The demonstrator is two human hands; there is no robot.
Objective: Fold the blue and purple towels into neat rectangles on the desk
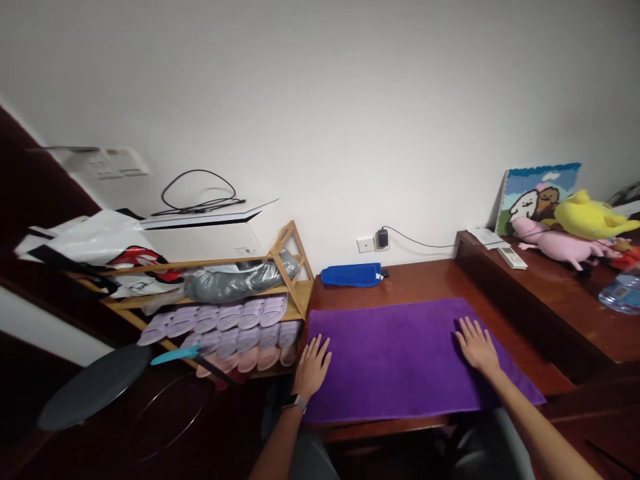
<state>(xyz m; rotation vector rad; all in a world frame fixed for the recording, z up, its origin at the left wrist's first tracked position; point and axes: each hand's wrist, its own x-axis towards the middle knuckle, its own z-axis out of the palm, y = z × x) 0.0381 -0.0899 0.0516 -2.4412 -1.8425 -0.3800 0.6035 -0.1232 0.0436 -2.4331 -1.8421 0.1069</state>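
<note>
A purple towel [390, 360] lies spread out flat on the reddish-brown wooden desk [425, 280]. On its left edge rests my left hand [313, 368], palm down with the fingers apart and a watch at the wrist. My right hand [477, 347] lies palm down near the towel's right side, fingers spread. Neither hand holds anything. Beyond the towel's far edge, close to the wall, sits a folded blue cloth item [351, 275].
Left of the desk stands a wooden rack [305, 293] with lilac and pink slippers [240, 333] and a white box [210, 240] on top. A raised ledge at right bears a remote [512, 258], plush toys [560, 247] and a water bottle [623, 291]. A charger [383, 237] is plugged into the wall.
</note>
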